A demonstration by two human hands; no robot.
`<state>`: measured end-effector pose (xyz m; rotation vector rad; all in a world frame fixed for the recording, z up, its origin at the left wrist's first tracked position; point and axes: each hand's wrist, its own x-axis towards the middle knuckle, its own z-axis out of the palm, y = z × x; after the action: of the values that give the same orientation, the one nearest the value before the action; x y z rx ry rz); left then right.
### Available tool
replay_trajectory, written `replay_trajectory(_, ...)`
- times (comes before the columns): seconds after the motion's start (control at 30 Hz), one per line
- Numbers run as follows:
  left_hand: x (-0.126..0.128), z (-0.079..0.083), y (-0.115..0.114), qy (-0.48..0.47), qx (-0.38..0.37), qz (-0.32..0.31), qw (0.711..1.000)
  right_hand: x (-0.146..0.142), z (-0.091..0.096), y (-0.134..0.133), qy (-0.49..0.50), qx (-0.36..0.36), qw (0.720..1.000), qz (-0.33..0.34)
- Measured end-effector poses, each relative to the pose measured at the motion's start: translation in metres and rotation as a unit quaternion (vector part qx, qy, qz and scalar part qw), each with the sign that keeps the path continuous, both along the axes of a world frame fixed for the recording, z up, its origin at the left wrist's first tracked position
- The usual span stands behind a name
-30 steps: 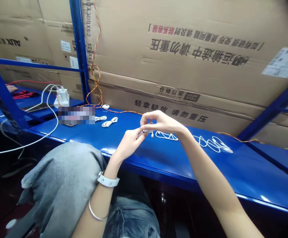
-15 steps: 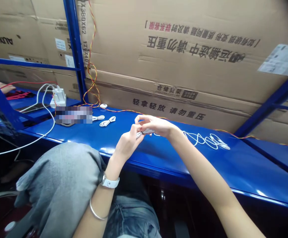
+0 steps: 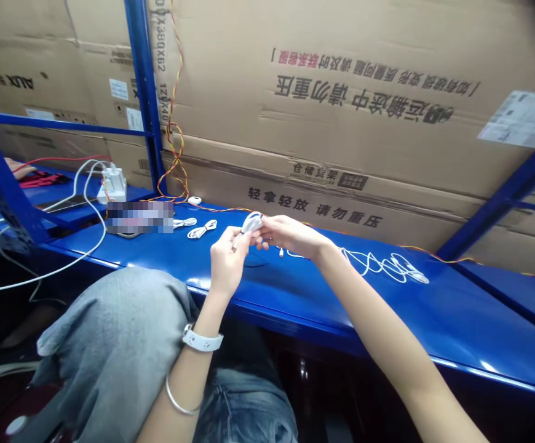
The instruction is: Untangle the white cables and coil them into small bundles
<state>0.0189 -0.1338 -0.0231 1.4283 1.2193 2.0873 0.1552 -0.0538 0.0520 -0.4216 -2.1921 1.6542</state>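
A bundled white cable [image 3: 251,223] is held up between my two hands over the blue shelf [image 3: 290,289]. My left hand [image 3: 229,252] pinches the bundle's lower end. On its right side, my right hand [image 3: 282,234] has its fingertips closed against the coil, partly hiding it. A thin dark strand shows below the hands; what it is I cannot tell. Two tied white cables [image 3: 202,229] lie on the shelf to the left. Right of my hands, loose white cables [image 3: 382,266] sprawl in loops, and a small plug end [image 3: 281,252] rests beneath my right hand.
A white power adapter [image 3: 112,184] with cords stands at the left, beside a blurred-out item [image 3: 139,218]. Large cartons [image 3: 341,141] back the shelf, with a red-yellow twisted wire [image 3: 175,141] along them. Blue posts [image 3: 142,86] frame it. Another person's arm [image 3: 13,169] shows far left.
The bundled cable has turned from lying flat to tilted upward, its loop now showing above my fingers. My left hand has shifted slightly left; my right fingers have lowered around the coil.
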Motion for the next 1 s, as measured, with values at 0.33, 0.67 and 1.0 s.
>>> replay_trajectory(0.33, 0.006, 0.013, -0.007, -0.317, 0.013, -0.242, 0.917, -0.025, -0.016, -0.014, 0.101, 0.084, 0.989, -0.063)
replay_trajectory(0.67, 0.0, 0.02, -0.015, -0.489, -0.066, -0.471, 0.731, -0.021, -0.021, -0.006, 0.14, 0.312, 0.926, -0.161)
replay_trajectory(1.0, 0.0, 0.018, -0.018, -0.541, -0.023, -0.508, 0.67, -0.019, -0.013, -0.01, 0.147, 0.166, 0.973, -0.057)
